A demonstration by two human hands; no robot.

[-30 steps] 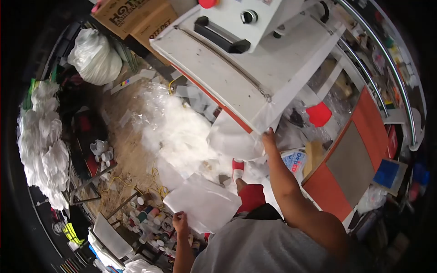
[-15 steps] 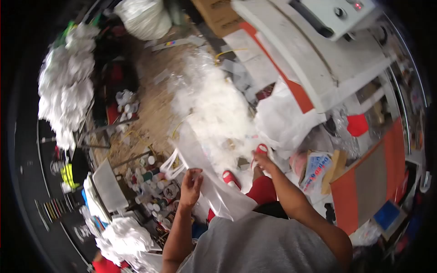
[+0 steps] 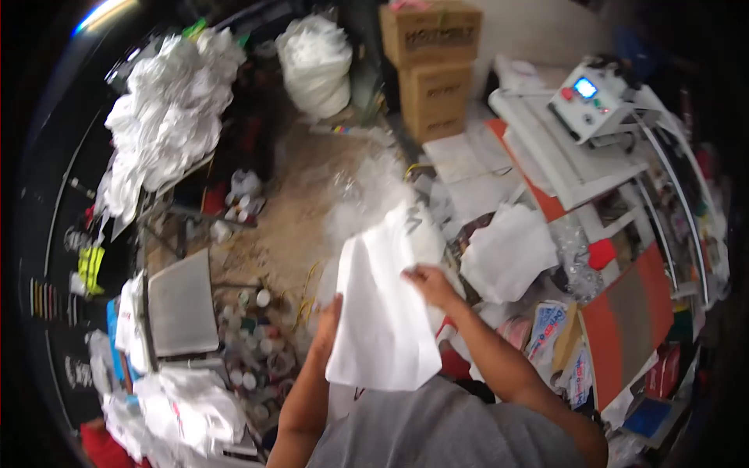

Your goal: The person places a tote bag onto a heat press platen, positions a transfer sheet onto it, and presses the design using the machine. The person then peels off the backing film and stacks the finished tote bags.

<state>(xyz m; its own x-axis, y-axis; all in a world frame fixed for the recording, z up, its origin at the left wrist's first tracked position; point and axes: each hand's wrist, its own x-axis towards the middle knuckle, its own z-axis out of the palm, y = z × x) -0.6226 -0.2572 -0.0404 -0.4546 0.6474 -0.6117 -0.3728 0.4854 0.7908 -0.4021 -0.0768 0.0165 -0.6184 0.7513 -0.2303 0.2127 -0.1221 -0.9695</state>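
Observation:
A white fabric-like bag hangs spread in front of my body, its far end reaching up over the pale heap on the floor. Blurred dark marks show near that far end. My left hand grips the bag's left edge, some of its fingers hidden by the material. At the right edge, my right hand pinches the bag between closed fingers.
White bags are piled high at the left, with more in a lower stack. Many jars crowd the left floor. Cardboard boxes stand behind. At right are a control box on a white table and an orange-edged board.
My right hand has come up from low near the red slippers to the bag's right edge. The bag is now spread upright between both hands. My view has tilted up.

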